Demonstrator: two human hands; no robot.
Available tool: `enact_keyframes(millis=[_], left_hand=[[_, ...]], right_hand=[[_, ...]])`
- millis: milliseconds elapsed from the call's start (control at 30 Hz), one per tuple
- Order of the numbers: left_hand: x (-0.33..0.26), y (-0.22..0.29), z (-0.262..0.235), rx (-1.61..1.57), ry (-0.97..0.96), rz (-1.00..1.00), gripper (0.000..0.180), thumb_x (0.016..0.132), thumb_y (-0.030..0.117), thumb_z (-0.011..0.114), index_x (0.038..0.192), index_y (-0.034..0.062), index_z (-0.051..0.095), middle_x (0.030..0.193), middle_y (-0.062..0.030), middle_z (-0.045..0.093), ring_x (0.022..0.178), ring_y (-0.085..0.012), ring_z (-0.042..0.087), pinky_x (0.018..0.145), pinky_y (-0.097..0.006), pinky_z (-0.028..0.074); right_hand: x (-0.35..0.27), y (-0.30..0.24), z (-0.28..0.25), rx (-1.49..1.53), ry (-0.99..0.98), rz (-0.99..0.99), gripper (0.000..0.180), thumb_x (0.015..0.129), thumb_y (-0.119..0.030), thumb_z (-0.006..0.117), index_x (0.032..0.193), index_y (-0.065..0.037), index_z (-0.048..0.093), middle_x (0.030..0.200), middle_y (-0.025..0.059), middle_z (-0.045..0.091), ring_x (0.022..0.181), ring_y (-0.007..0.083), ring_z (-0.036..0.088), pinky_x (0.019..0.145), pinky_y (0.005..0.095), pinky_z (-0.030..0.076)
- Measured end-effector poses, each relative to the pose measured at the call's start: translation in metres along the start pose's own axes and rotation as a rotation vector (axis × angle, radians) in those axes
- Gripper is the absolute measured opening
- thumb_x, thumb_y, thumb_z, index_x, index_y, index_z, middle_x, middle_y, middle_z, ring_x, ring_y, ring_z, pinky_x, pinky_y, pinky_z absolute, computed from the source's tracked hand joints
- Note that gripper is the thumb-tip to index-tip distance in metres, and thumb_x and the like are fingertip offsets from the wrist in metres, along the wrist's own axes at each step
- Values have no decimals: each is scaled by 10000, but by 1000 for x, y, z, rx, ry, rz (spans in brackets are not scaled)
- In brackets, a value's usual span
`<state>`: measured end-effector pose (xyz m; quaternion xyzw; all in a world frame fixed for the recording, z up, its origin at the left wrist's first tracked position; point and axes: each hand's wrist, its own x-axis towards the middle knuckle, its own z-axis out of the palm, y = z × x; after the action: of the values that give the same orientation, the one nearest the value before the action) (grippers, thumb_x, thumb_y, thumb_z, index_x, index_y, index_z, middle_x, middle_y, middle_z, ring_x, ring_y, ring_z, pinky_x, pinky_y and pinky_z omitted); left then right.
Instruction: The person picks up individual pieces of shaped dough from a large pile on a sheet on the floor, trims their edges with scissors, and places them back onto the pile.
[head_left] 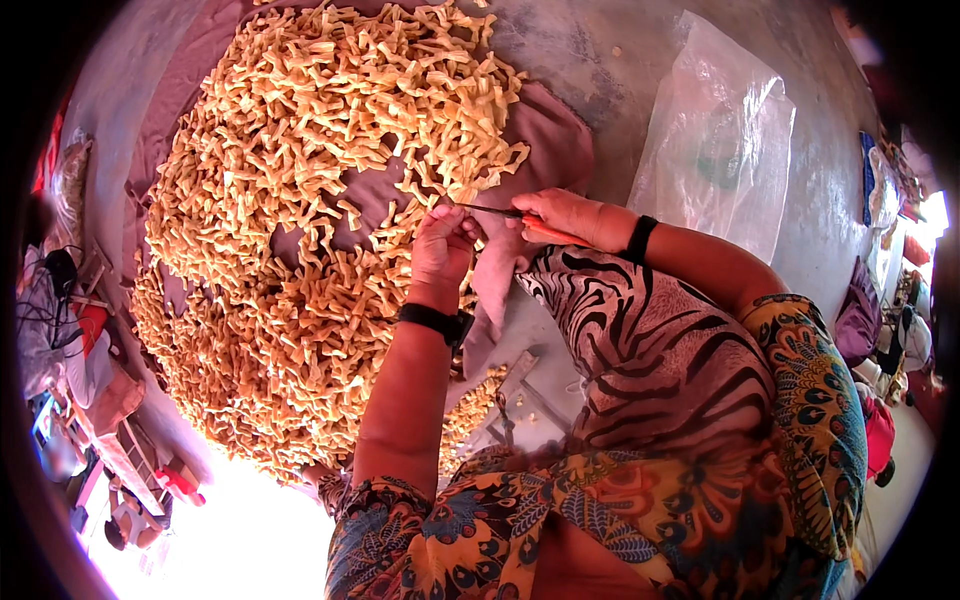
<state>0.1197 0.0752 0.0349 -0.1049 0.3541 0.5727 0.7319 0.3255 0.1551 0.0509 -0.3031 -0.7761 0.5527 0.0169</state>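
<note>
Pieces (330,60) on the cloth (555,135) look light, kinda brittle, so grab mid-length; left hand (443,245) has fingertips pinched together, can't tell on what, right hand (572,214) is curled round the scissors (556,234).

A short-sleeved top (640,500) is worn, covered with feather-like and fan-shaped motifs in orange, teal, blue and black, with eye-like spots scattered among them. The same print is carried over the right sleeve (820,420) and the left sleeve (385,515), and the neckline (548,540) is cut open at the front. The legs are covered by a pale, pinkish garment (660,350) marked with wavy dark zebra stripes. The left hand (443,248) and right hand (570,214) are bare; on the left wrist a black watch (458,327) is worn, its face dark, and the right wrist is circled by a plain black band (640,239).
</note>
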Motion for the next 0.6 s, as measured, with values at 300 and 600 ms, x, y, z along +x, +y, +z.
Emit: enact_keyframes(millis=[300, 600], left_hand=[[2, -6, 3, -16, 32, 12, 131, 812, -44, 515, 748, 65, 550, 737, -62, 578, 665, -174, 539, 633, -285, 453], [-2, -10, -2, -9, 53, -20, 142, 803, -48, 508, 724, 69, 533, 729, -73, 582, 648, -182, 536, 607, -287, 452]], right_hand=[[0, -4, -2, 15, -1, 33, 209, 724, -167, 560, 879, -29, 541, 719, 189, 577, 707, 361, 575, 622, 388, 438], [-5, -18, -10, -92, -40, 13, 129, 759, -146, 559, 811, -28, 558, 708, 168, 593, 711, 334, 590, 630, 368, 452]])
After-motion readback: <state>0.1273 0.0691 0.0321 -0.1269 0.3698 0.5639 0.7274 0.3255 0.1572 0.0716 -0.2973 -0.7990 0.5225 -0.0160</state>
